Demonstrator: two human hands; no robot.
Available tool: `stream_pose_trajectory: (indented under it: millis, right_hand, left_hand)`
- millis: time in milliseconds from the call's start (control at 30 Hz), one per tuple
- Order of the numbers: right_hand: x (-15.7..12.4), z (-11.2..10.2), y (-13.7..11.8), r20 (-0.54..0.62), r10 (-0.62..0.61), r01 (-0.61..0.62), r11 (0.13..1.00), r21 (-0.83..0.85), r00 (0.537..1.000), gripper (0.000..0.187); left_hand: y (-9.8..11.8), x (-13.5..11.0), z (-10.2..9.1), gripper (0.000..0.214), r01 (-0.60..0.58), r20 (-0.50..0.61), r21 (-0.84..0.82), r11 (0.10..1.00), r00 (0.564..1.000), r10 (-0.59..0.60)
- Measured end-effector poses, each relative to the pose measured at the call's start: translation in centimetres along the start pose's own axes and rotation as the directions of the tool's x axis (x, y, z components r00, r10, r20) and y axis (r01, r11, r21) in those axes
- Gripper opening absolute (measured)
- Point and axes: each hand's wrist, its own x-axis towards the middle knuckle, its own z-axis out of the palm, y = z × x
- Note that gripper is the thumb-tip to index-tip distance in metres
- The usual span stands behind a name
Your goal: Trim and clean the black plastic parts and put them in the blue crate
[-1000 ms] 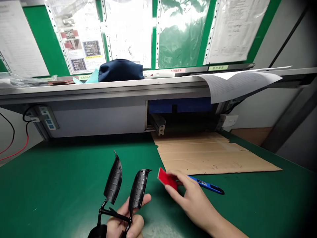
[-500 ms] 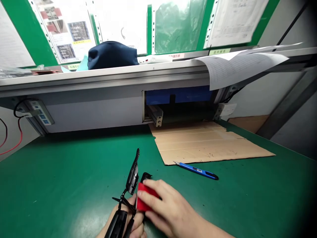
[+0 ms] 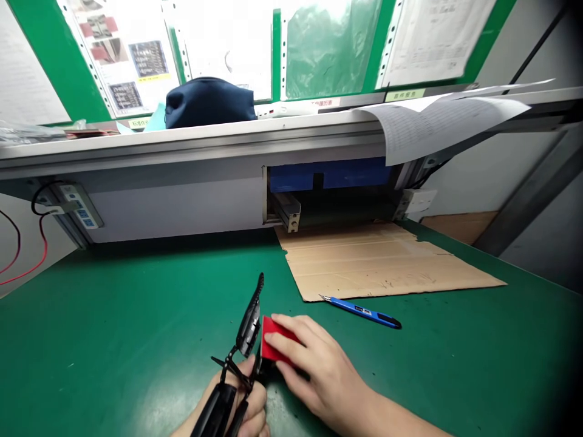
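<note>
Your left hand (image 3: pixel 257 400) is at bottom centre, fingers curled around the stem of the black molded part (image 3: pixel 248 331); grip is narrow, several fingers hidden behind the plastic. Part is a branched frame with curved black blades: one stands up and leans right, one sits low at the bottom edge, and another shows nearly edge-on by your right fingertips. All of it is held above the green work surface (image 3: pixel 136 328).

Your right hand (image 3: pixel 323 373) comes in from the lower right and has the red block (image 3: pixel 274 340) pinched, fingers spread over its top and far side; thumb grip mostly hidden. The block's left face is right against the edge-on blade in this view. Can't tell if they actually touch.

Just beyond your right hand: a blue pen-shaped tool (image 3: pixel 364 311) lies flat, metal tip pointing left, dark end right. Cardboard sheet (image 3: pixel 387 261) lies flat behind it, its near edge close to the tip.

Back of the bench: shelf (image 3: pixel 191 141) runs across, dark blue pouch (image 3: pixel 209 104) on it, printed sheets (image 3: pixel 437 124) drooping over the front edge on the right. Power strip (image 3: pixel 82 206) is mounted under the shelf's left end.
</note>
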Motion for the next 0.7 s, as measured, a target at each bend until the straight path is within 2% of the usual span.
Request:
stream_pose_trajectory:
  millis: [100, 200, 300, 433, 567, 700]
  right_hand:
    - [0.0, -0.1, 0.0, 0.049, -0.035, 0.034, 0.999, 0.028, 0.998, 0.031]
    - [0.1, -0.1, -0.1, 0.017, 0.008, -0.008, 0.999, 0.037, 1.000, 0.032]
    - [0.1, -0.1, 0.0, 0.056, -0.058, 0.055, 0.997, 0.052, 0.997, 0.030]
    - [-0.1, -0.1, 0.5, -0.019, 0.046, -0.045, 0.997, 0.068, 0.999, 0.033]
    - [-0.2, -0.2, 0.6, -0.047, 0.037, -0.033, 0.997, 0.069, 0.998, 0.032]
    - [0.1, -0.1, 0.1, -0.003, -0.084, 0.084, 0.995, 0.046, 0.996, 0.028]
  left_hand:
    - [0.0, 0.0, 0.2, 0.053, 0.005, 0.012, -0.029, 1.000, 1.000, -0.005]
    - [-0.2, 0.2, 0.2, 0.054, 0.005, 0.009, -0.044, 0.999, 1.000, -0.005]
    - [-0.4, 0.5, -0.3, 0.045, -0.015, 0.008, -0.053, 0.998, 1.000, 0.015]
    - [-0.4, 0.4, -1.1, 0.063, 0.022, 0.071, 0.007, 1.000, 0.997, -0.023]
    - [-0.1, 0.3, -1.2, 0.067, 0.073, 0.160, 0.053, 0.996, 0.984, -0.081]
    - [-0.1, 0.3, -0.7, 0.042, 0.024, 0.012, -0.068, 0.997, 1.000, -0.023]
